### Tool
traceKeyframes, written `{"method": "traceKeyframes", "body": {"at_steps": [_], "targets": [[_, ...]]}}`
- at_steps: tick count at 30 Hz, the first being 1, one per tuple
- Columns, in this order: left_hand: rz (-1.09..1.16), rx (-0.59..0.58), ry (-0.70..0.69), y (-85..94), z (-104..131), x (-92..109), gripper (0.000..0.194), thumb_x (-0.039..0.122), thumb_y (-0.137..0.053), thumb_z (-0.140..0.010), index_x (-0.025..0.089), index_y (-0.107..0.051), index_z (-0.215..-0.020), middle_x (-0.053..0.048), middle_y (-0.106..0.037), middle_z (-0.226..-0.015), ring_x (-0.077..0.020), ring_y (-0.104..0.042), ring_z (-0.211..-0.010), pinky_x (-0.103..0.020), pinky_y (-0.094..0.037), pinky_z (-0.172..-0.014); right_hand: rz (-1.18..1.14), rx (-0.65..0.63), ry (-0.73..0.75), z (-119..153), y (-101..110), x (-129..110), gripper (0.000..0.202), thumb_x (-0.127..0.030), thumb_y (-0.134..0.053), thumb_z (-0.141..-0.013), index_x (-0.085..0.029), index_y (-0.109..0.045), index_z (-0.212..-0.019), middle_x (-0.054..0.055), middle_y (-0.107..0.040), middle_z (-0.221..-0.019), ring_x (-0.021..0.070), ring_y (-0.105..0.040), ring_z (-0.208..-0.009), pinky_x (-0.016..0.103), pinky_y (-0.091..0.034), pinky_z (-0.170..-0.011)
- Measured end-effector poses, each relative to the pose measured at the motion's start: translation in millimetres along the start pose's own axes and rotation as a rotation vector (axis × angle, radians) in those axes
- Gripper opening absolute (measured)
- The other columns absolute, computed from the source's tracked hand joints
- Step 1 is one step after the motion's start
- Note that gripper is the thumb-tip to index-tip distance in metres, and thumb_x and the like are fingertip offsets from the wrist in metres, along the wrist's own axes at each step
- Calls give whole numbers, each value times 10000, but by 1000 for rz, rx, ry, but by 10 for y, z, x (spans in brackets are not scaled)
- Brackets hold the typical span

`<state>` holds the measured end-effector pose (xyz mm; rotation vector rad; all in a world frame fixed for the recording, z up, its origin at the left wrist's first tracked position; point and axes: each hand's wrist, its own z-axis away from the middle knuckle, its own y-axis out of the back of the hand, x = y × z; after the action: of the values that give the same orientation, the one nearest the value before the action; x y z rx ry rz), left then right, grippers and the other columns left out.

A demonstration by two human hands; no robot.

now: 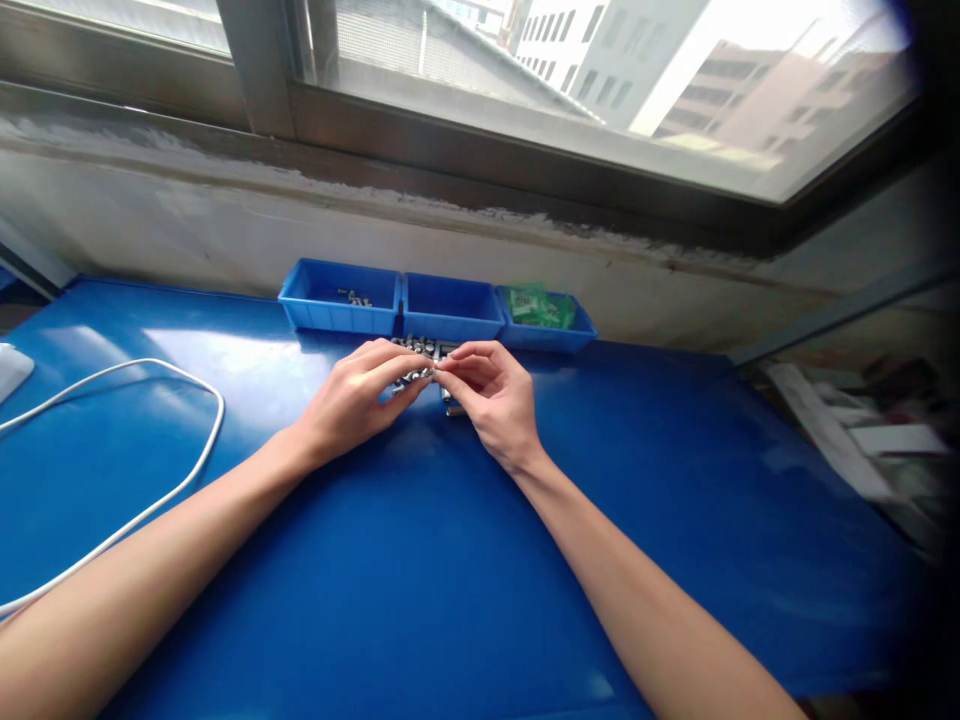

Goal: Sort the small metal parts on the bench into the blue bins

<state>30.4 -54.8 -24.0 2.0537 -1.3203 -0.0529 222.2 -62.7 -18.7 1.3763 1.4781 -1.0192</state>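
Two hands, the left hand and the right hand, are held fingertip to fingertip, a small metal part pinched between them. Loose metal parts are spread under and just beyond the fingertips, partly hidden, near three blue bins at the far edge.
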Motion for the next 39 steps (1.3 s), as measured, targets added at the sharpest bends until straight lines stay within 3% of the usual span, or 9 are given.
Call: {"method": "traceKeyframes", "body": {"at_steps": [5, 9, 11, 14, 17, 23, 29, 34, 39], "targets": [[3, -47, 47, 23, -18, 47, 159, 280, -631, -963, 197, -692, -1083, -81, -759, -1006, -165, -705, -889, -283, -570, -823, -61, -35, -81, -9, 7, -12, 425, -458, -856, -723, -242, -558, -936, -2, -771, -862, 186, -753, -808, 349, -628, -801], [7, -24, 96, 33, -29, 84, 126, 312, -644, -954, 205, -700, -992, -62, -769, -940, -160, -706, -827, -282, -567, -800, 9, -66, -39, 4, 14, -26, 321, -443, -774, -825, -244, -577, -983, 18, -778, -923, 198, -760, -867, 345, -624, -813], [0, 27, 163, 39, -43, 85, 111, 298, -658, -939, 205, -699, -983, -46, -770, -922, -151, -710, -804, -273, -569, -798, 157, -62, 69, 23, 33, -46, 228, -394, -713, -890, -245, -603, -1023, 28, -774, -965, 198, -756, -889, 345, -617, -825], [-6, 161, 358, 51, -94, 37, 131, 301, -681, -911, 202, -693, -996, -29, -770, -907, -146, -729, -784, -264, -584, -794, 509, -82, 378, 60, 70, -69, 72, -260, -638, -945, -228, -651, -1007, 48, -762, -985, 200, -730, -913, 362, -585, -882], [78, 294, 570, 67, -168, -74, 211, 355, -694, -891, 199, -676, -1031, -41, -770, -912, -166, -752, -805, -280, -609, -799, 723, -190, 619, 83, 86, -56, 104, -163, -584, -956, -206, -664, -1008, 77, -753, -1011, 216, -695, -972, 385, -552, -929], [271, 395, 786, 77, -220, -264, 342, 428, -718, -853, 177, -660, -1078, -83, -772, -973, -209, -768, -890, -312, -638, -817, 874, -330, 656, 69, 68, -9, 174, -167, -564, -964, -200, -681, -1088, 98, -737, -1114, 245, -635, -1059, 421, -515, -965], [300, 360, 718, 54, -158, -214, 363, 398, -710, -869, 157, -692, -1140, -99, -758, -1081, -222, -765, -924, -326, -650, -828, 995, -478, 696, 48, 52, 36, 272, -219, -542, -998, -186, -675, -1233, 105, -672, -1333, 262, -570, -1154, 449, -489, -1002], [140, 256, 575, 55, -98, -190, 279, 377, -645, -918, 189, -715, -1112, -69, -750, -1052, -194, -756, -878, -290, -648, -765, 958, -516, 704, 5, 51, 82, 214, -220, -541, -1004, -176, -721, -1111, 87, -732, -1198, 245, -588, -1074, 414, -504, -969], [58, 158, 428, 81, -99, -120, 211, 302, -640, -912, 176, -734, -1053, -62, -739, -1020, -140, -725, -765, -232, -622, -687, 978, -531, 667, -19, 52, 78, 205, -95, -530, -970, -152, -715, -1038, 114, -734, -1045, 228, -621, -983, 376, -511, -927]]}}
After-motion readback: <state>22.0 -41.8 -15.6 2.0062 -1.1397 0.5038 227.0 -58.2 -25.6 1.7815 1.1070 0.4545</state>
